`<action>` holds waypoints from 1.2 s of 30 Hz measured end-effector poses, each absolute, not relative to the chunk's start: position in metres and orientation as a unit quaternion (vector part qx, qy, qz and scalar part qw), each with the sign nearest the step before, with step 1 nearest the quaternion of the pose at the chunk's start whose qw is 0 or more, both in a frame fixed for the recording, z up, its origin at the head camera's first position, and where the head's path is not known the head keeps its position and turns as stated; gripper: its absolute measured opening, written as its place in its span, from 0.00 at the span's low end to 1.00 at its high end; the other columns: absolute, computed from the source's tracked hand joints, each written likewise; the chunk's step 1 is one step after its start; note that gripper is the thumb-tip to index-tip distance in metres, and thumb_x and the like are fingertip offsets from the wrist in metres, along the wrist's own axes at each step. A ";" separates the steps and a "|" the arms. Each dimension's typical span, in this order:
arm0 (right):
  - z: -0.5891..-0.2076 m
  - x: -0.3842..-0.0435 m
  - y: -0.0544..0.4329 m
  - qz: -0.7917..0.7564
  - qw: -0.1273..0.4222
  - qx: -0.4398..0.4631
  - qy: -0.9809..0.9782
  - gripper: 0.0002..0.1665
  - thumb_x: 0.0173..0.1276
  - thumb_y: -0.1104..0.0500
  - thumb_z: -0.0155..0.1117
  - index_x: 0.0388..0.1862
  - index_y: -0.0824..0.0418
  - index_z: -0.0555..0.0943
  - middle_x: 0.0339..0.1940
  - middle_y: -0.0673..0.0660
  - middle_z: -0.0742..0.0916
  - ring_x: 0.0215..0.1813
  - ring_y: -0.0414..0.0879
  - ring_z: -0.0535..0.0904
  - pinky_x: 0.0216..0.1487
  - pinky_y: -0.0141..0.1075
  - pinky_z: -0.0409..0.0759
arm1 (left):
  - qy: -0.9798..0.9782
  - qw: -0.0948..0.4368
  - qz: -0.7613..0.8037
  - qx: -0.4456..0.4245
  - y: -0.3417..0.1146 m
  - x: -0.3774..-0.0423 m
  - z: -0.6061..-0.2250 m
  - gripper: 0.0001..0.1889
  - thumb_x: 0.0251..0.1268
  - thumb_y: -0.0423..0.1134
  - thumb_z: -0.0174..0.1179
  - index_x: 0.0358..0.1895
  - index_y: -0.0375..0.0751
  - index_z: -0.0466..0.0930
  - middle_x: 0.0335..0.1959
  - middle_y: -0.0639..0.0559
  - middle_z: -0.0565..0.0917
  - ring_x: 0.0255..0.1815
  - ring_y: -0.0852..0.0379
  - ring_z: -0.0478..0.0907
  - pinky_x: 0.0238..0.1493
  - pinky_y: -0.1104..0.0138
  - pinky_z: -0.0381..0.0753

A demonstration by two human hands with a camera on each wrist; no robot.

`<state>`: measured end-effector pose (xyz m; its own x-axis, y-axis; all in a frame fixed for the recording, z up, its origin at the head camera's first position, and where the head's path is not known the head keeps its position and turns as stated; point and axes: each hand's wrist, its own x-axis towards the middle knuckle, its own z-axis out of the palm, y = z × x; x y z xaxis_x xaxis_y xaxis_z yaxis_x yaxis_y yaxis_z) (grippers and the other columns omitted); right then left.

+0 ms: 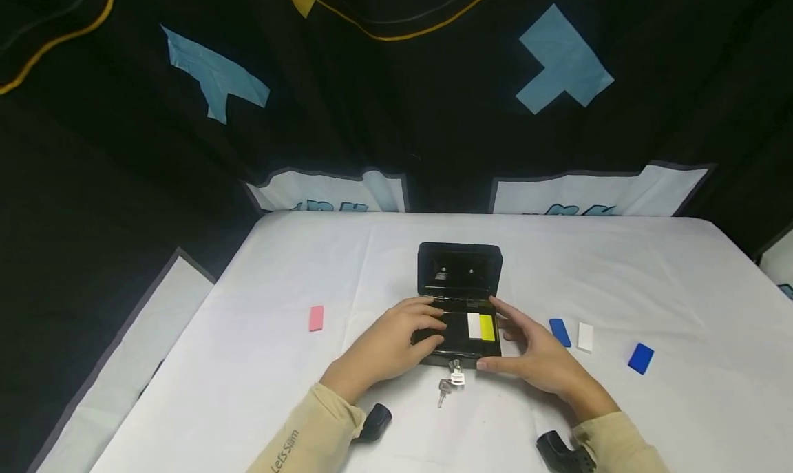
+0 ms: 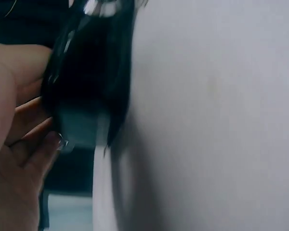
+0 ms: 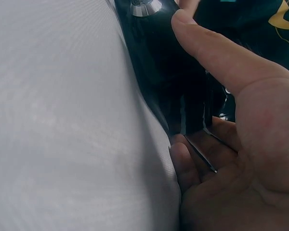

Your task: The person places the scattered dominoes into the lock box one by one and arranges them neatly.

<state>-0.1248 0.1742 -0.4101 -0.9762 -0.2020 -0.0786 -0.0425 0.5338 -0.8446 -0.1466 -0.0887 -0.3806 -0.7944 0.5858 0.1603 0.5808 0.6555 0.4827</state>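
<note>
A black metal cash box (image 1: 458,352) lies on the table with its lid (image 1: 460,270) raised. At the right of its inside sit a white block (image 1: 473,326) and a yellow block (image 1: 487,328), side by side. My left hand (image 1: 396,335) reaches over the left part of the box, fingers spread and relaxed; whatever lies beneath them is hidden. On the right side, my right hand (image 1: 533,356) grips the box, thumb (image 3: 197,36) along its front and fingers against the side wall. Keys (image 1: 445,388) with a white tag (image 1: 457,376) hang at the front lock.
A pink block (image 1: 316,318) lies on the white tablecloth (image 1: 248,390) left of the box. To the right are a blue block (image 1: 560,332), a white block (image 1: 585,337) and another blue block (image 1: 641,358). A black patterned cloth (image 1: 384,115) hangs behind the table.
</note>
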 end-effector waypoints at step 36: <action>-0.409 -0.123 0.175 -0.475 0.079 -0.087 0.872 0.65 0.47 0.43 0.85 0.81 0.49 0.60 0.76 0.64 0.68 0.68 0.64 0.72 0.68 0.63 0.66 | 0.945 -0.018 0.327 -0.018 -0.235 -0.148 -0.393 0.26 0.61 0.39 0.70 0.63 0.38 0.80 0.66 0.34 0.76 0.72 0.34 0.64 0.72 0.43 0.59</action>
